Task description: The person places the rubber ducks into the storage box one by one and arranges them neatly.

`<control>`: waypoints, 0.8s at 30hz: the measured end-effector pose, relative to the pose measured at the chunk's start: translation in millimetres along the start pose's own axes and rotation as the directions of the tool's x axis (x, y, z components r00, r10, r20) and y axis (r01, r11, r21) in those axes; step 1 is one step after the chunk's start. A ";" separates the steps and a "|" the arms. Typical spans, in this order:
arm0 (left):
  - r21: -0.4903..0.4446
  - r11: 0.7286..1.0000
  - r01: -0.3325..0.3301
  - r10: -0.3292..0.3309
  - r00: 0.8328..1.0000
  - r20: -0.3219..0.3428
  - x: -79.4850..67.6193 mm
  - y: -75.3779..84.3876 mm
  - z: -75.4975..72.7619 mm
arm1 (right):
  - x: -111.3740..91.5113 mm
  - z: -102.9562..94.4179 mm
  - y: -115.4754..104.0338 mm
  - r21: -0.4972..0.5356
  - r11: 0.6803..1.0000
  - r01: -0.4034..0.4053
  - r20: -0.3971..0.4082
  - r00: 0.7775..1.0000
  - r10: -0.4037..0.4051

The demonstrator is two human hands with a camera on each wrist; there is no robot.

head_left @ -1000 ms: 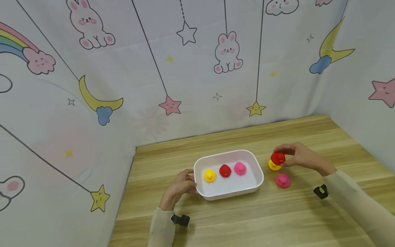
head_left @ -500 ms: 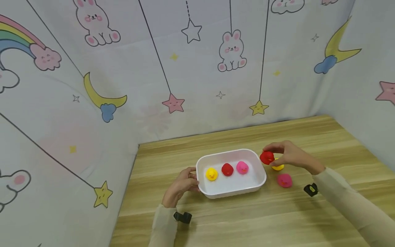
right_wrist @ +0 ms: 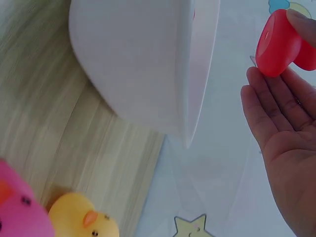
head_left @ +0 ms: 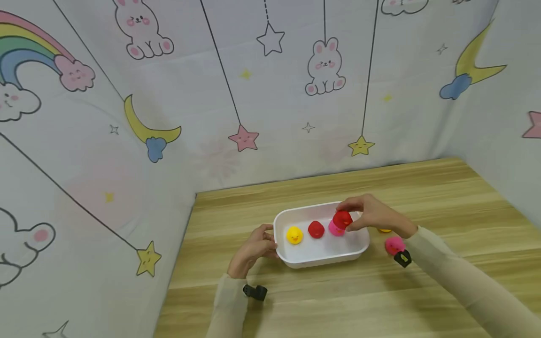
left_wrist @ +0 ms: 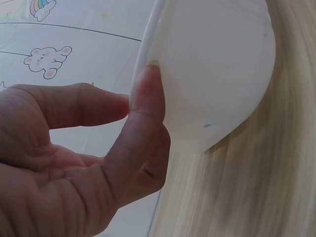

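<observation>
My right hand (head_left: 372, 213) pinches a red rubber duck (head_left: 342, 219) over the right part of a white tray (head_left: 325, 259). In the right wrist view, thumb and fingertips grip this duck (right_wrist: 279, 44) above the tray's rim. Below it in the head view, a pink rubber duck (head_left: 336, 229) in the tray is partly hidden. A second red duck (head_left: 316, 229) and a yellow duck (head_left: 294, 235) also sit inside, in one row. With thumb and fingers, my left hand (head_left: 255, 246) pinches the tray's left rim (left_wrist: 148, 44).
On the wooden table (head_left: 304, 305), right of the tray, stand a pink duck (head_left: 393, 244) and a yellow duck (right_wrist: 81, 217), the latter mostly covered by my right wrist in the head view. A printed cloth (head_left: 274, 103) rises behind and beside the table.
My right hand has carried the red duck leftward from above the yellow duck on the table to over the tray. The left hand keeps its hold on the rim; the head view has shifted slightly.
</observation>
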State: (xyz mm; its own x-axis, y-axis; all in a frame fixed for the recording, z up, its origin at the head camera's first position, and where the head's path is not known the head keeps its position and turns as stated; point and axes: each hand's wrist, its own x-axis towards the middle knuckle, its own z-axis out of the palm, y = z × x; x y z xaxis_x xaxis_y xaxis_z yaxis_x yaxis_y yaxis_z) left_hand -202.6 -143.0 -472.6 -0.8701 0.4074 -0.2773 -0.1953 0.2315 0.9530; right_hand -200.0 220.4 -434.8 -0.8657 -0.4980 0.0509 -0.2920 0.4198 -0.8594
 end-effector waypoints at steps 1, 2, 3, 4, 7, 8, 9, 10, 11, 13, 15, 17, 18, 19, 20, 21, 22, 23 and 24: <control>-0.002 1.000 0.000 0.000 1.000 0.001 0.5 -0.2 -0.4 | 2.5 2.7 -1.4 0.008 1.000 -0.007 0.006 1.000 0.007; -0.004 1.000 -0.001 0.001 1.000 0.004 0.7 -0.1 -0.7 | 4.8 5.6 -2.7 0.013 1.000 -0.012 0.011 1.000 0.012; -0.009 1.000 -0.007 0.007 1.000 0.010 0.7 0.1 -0.9 | 7.1 8.4 -4.1 0.014 1.000 -0.015 0.018 1.000 0.015; -0.012 1.000 -0.010 0.010 1.000 0.013 0.6 0.7 -1.1 | 9.2 11.2 -5.5 0.011 1.000 -0.016 0.023 1.000 0.016; -0.022 1.000 -0.014 0.014 1.000 0.023 -0.4 2.0 -1.6 | 16.2 21.3 -9.0 -0.023 1.000 -0.009 0.034 0.999 0.010; -0.023 1.000 -0.015 0.016 1.000 0.025 -0.7 2.2 -1.9 | 18.9 25.5 -10.4 -0.032 0.999 -0.005 0.039 0.999 0.007; -0.024 1.000 -0.015 0.015 1.000 0.024 -1.0 2.2 -2.3 | 21.5 29.8 -12.3 -0.041 0.999 0.000 0.048 0.999 0.002; -0.025 1.000 -0.009 0.009 1.000 0.021 -0.9 1.7 -1.6 | 23.1 33.9 -14.1 -0.054 0.999 0.008 0.055 0.998 -0.005; -0.026 1.000 -0.005 0.006 1.000 0.018 -0.6 1.7 -1.4 | 25.4 38.4 -15.9 -0.071 0.997 0.017 0.061 0.998 -0.012; -0.023 1.000 -0.004 0.004 1.000 0.015 -0.4 2.0 -1.0 | 30.0 47.5 -20.3 -0.109 0.993 0.038 0.075 0.997 -0.030; -0.025 1.000 0.005 -0.005 1.000 0.012 0.0 2.1 -0.6 | 34.3 56.1 -22.7 -0.142 0.988 0.065 0.093 0.994 -0.052; -0.026 1.000 0.009 -0.008 1.000 0.012 0.4 2.4 -0.2 | 38.4 64.3 -23.6 -0.178 0.980 0.085 0.108 0.992 -0.067; -0.026 1.000 0.010 -0.010 1.000 0.011 0.6 2.3 -0.2 | 40.5 68.3 -22.9 -0.187 0.978 0.091 0.115 0.991 -0.070; -0.027 1.000 0.011 -0.011 1.000 0.011 0.8 2.3 -0.2 | 42.2 72.0 -22.9 -0.193 0.977 0.093 0.120 0.990 -0.070; -0.028 1.000 0.013 -0.013 1.000 0.010 1.0 2.2 -0.2 | 43.8 75.5 -23.0 -0.199 0.975 0.096 0.125 0.990 -0.072; -0.025 1.000 0.012 -0.012 1.000 0.008 1.0 2.2 -0.2 | 45.2 78.6 -22.6 -0.208 0.973 0.100 0.128 0.989 -0.075; -0.024 1.000 0.011 -0.010 1.000 0.006 1.1 2.1 -0.2 | 46.4 81.3 -22.4 -0.216 0.971 0.101 0.128 0.989 -0.074; -0.023 1.000 0.009 -0.009 1.000 0.005 1.4 2.0 -0.1 | 47.8 83.7 -22.0 -0.225 0.969 0.104 0.127 0.989 -0.077; -0.019 1.000 0.004 -0.004 1.000 0.003 1.4 2.2 -0.1 | 48.9 85.9 -21.8 -0.233 0.967 0.098 0.123 0.990 -0.070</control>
State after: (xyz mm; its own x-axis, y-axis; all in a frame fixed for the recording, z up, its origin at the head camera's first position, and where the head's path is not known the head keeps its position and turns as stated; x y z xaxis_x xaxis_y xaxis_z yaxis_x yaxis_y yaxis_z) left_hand -204.2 -142.0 -470.9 -0.8679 0.4094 -0.2815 -0.2074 0.2164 0.9540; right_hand -201.1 121.7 -457.3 -0.7864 -0.6159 0.0483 -0.4621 0.5345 -0.7077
